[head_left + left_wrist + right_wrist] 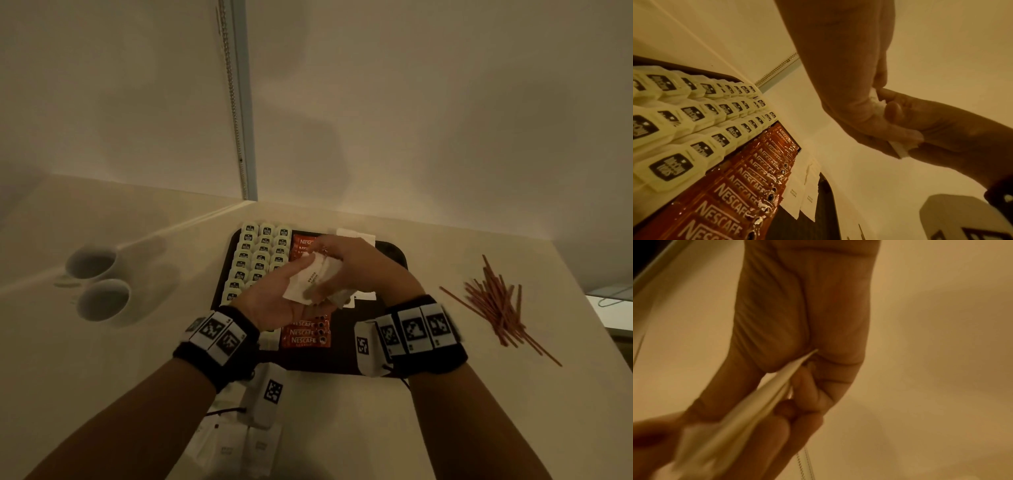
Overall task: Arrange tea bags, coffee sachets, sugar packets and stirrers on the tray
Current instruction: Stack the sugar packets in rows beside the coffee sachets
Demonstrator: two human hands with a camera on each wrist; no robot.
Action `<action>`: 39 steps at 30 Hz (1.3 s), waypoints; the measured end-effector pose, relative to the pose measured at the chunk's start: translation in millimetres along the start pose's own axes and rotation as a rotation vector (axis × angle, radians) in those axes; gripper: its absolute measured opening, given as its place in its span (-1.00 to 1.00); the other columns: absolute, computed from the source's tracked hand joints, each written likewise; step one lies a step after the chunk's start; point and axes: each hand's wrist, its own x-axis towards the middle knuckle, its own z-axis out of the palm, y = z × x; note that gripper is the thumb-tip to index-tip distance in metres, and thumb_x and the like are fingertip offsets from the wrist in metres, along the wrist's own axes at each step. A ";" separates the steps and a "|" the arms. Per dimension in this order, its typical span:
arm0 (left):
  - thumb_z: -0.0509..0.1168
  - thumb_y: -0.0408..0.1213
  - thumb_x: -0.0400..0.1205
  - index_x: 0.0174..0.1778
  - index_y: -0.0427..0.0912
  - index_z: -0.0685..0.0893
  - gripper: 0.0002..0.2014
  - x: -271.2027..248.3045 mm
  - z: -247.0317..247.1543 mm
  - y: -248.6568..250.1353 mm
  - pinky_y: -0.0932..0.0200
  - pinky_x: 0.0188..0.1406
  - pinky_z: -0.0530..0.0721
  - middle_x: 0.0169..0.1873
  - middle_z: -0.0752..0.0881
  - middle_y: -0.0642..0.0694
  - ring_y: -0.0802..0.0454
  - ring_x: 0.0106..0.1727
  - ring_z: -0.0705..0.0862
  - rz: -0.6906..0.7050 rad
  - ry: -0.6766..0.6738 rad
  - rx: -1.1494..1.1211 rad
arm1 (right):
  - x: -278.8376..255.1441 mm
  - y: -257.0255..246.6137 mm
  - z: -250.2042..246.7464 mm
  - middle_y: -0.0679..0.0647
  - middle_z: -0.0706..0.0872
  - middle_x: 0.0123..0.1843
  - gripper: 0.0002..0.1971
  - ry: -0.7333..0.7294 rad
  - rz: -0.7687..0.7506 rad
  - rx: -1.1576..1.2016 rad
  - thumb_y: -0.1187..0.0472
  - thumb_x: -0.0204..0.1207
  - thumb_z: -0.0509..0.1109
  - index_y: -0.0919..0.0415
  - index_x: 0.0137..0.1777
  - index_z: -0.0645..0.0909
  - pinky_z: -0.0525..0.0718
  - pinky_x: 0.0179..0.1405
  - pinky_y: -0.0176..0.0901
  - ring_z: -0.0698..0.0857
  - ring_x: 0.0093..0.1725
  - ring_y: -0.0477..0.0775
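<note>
Loose white paper sugar packets (222,445) lie at six o'clock on the pale counter, nearest of all, probably the stock waiting its turn. Above them both forearms reach in over the dark rectangular plastic tray (390,251). The left hand (274,301) lies palm-up with its fingers curled round a small sheaf of white sugar packets (310,281), and the right hand (346,260) comes down over the top of the same sheaf, fingertips pinching its edges. My guess is the right hand is squaring the stack or peeling one packet off; its wrist view is too blurred to tell which.

On the tray, orange Nescafé coffee sachets (303,337) run in an overlapped column down the middle, from six towards twelve o'clock. At ten o'clock, cream square tea bags with dark labels (255,255) fill three neat columns. A few sugar packets already lie in a line beside the coffee (797,191), so the held ones seem meant to lengthen that row. The strip at the tray's three o'clock side is bare, likely kept for the stirrers.

Thin reddish-brown stirrers (496,305) sit heaped on the counter at three o'clock, off the tray. Two white ceramic cups (97,284) stand at nine o'clock.
</note>
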 end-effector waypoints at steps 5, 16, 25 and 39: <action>0.14 -0.15 0.70 0.17 -0.24 0.65 -0.70 4.3 0.3 -1.3 0.02 -0.21 0.81 -0.14 0.79 -0.26 -0.13 -0.14 0.76 0.091 0.084 -0.115 | 4.6 14.0 6.2 -0.10 0.50 0.11 -0.15 0.354 -0.029 0.089 0.08 -0.04 0.78 -0.02 0.31 0.49 0.48 -0.33 -0.57 0.53 -0.04 -0.24; 0.22 -0.37 0.67 0.22 -0.27 0.59 -0.77 10.6 5.9 -10.7 0.09 -0.28 0.79 0.06 0.71 -0.32 -0.16 -0.01 0.74 0.138 0.154 -0.061 | -4.1 33.2 25.7 0.01 0.68 -0.05 -0.81 0.450 -0.034 0.351 0.33 0.60 0.29 0.16 0.16 0.61 0.70 -0.16 -0.31 0.69 -0.02 -0.01; 0.32 -0.49 0.58 0.06 -0.18 0.62 -0.81 14.2 7.3 -5.0 0.28 -0.45 0.72 -0.03 0.73 -0.20 -0.04 -0.11 0.76 0.308 0.248 0.034 | -12.7 31.8 20.6 0.07 0.63 0.12 -0.77 0.411 0.048 0.666 0.15 0.61 0.30 0.11 0.25 0.50 0.74 -0.15 -0.29 0.70 0.03 -0.02; 0.45 -0.46 0.49 0.19 -0.24 0.60 -0.64 20.1 1.9 -4.4 0.22 -0.38 0.72 0.08 0.73 -0.23 -0.13 0.05 0.76 0.434 0.404 0.282 | -26.2 33.6 16.5 0.12 0.69 0.07 -0.69 0.121 0.067 0.615 0.37 0.46 0.45 0.07 0.14 0.55 0.79 -0.13 -0.12 0.79 -0.03 0.05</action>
